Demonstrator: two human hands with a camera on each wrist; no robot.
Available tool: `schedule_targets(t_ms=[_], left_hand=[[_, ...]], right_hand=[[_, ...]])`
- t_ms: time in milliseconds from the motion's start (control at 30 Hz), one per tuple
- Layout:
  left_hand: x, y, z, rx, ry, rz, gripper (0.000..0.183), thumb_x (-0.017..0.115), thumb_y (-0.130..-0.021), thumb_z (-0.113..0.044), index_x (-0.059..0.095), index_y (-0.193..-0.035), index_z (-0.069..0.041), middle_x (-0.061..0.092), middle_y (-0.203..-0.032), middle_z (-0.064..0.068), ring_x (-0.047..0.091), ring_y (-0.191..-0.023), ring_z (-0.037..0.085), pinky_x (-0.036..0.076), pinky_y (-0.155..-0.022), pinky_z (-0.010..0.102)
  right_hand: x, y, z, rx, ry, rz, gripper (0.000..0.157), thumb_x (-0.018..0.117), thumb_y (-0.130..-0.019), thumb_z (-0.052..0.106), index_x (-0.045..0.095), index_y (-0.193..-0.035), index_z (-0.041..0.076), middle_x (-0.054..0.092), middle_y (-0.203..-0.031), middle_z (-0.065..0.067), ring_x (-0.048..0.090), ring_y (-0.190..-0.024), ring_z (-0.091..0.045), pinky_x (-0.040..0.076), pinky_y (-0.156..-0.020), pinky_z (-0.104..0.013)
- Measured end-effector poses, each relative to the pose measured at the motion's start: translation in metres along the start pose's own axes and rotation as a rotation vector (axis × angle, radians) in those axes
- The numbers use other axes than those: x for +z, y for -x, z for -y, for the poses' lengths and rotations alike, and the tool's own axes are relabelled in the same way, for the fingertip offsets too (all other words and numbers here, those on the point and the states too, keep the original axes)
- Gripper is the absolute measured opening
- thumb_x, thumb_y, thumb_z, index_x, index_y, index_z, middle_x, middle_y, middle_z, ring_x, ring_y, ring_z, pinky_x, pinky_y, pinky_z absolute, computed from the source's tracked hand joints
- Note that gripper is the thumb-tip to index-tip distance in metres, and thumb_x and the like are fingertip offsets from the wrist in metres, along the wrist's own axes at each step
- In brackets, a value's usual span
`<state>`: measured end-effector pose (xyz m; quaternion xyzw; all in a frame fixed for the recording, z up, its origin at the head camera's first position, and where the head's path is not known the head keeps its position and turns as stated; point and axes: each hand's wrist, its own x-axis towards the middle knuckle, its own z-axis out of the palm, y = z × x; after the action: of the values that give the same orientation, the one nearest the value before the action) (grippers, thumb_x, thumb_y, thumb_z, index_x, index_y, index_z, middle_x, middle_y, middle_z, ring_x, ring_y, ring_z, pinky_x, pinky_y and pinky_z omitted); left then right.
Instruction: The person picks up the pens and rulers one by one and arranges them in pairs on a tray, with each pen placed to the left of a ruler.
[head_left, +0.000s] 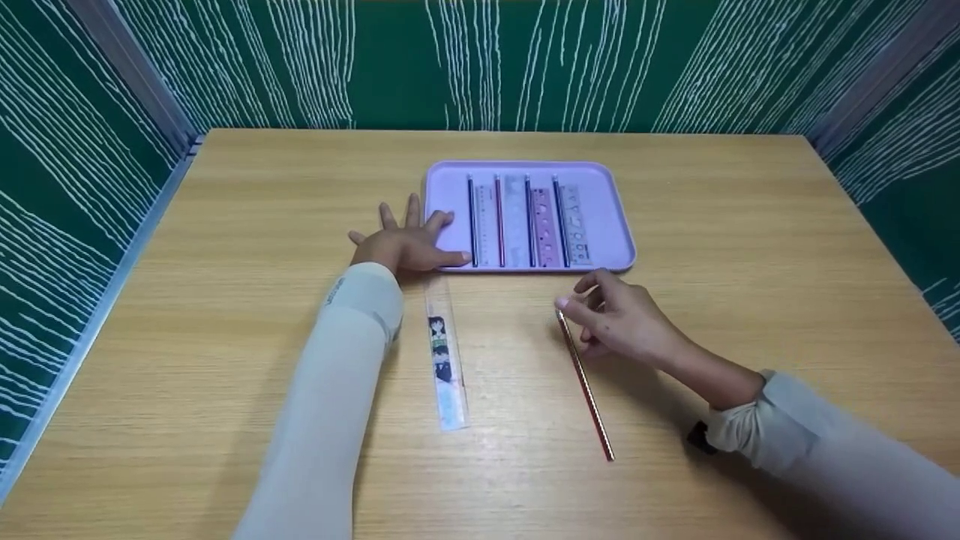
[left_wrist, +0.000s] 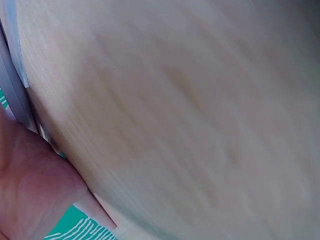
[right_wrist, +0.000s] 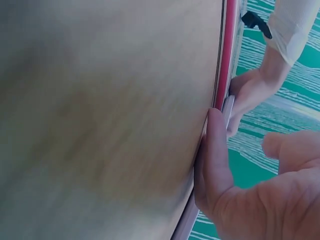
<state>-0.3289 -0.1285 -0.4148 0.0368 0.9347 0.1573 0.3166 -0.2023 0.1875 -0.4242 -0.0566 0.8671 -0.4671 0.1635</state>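
Note:
My left hand has its fingers spread at the left edge of the purple tray, index finger and thumb reaching over the rim. That thumb tip comes close to the bottom of a dark pencil. In the left wrist view only part of the palm shows. At the top end of a shiny red-and-gold pencil, which lies on the table, is my right hand. The right wrist view has a fingertip beside the red pencil and the thumb apart from it.
On the tray, pencils alternate with rulers: a clear ruler, a pale one, a pink one and a stencil-like one. A transparent ruler with cartoon figures lies on the wooden table below the left hand.

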Motion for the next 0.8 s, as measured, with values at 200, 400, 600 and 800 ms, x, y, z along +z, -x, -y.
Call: schedule_targets(t_ms=[200, 400, 600, 800], left_hand=[[0.000, 0.001, -0.001, -0.001, 0.007, -0.001, 0.104, 0.054, -0.079, -0.086, -0.002, -0.159, -0.053, -0.035, -0.166, -0.002, -0.037, -0.148, 0.044, -0.016, -0.102, 0.087], [0.000, 0.001, -0.002, 0.002, -0.009, 0.003, 0.101, 0.052, -0.079, -0.088, -0.001, -0.159, -0.056, -0.037, -0.165, -0.003, -0.038, -0.147, 0.046, -0.015, -0.101, 0.089], [0.000, 0.001, -0.002, 0.006, -0.007, 0.005, 0.103, 0.053, -0.079, -0.087, -0.002, -0.159, -0.053, -0.037, -0.165, -0.002, -0.038, -0.147, 0.046, -0.015, -0.101, 0.089], [0.001, 0.000, 0.000, -0.001, 0.000, 0.003, 0.102, 0.054, -0.079, -0.087, -0.001, -0.159, -0.054, -0.036, -0.165, -0.002, -0.037, -0.147, 0.046, -0.016, -0.101, 0.088]], right_hand=[[0.005, 0.007, -0.002, -0.054, 0.118, -0.001, 0.066, 0.084, -0.084, 0.040, 0.049, -0.123, 0.000, 0.068, -0.095, -0.013, 0.071, -0.071, -0.019, 0.063, -0.063, -0.033], [0.010, 0.014, -0.001, -0.098, 0.311, -0.047, 0.076, 0.097, -0.067, 0.032, 0.053, -0.122, 0.005, 0.069, -0.092, -0.004, 0.064, -0.077, -0.014, 0.055, -0.073, -0.030], [0.013, 0.026, -0.002, -0.148, 0.355, -0.035, 0.075, 0.097, -0.065, 0.020, 0.052, -0.122, 0.002, 0.069, -0.089, -0.004, 0.064, -0.080, -0.016, 0.053, -0.077, -0.034], [0.014, 0.034, 0.001, -0.132, 0.361, -0.008, 0.069, 0.095, -0.068, 0.016, 0.053, -0.122, 0.003, 0.071, -0.091, -0.003, 0.064, -0.082, -0.016, 0.053, -0.078, -0.034]])
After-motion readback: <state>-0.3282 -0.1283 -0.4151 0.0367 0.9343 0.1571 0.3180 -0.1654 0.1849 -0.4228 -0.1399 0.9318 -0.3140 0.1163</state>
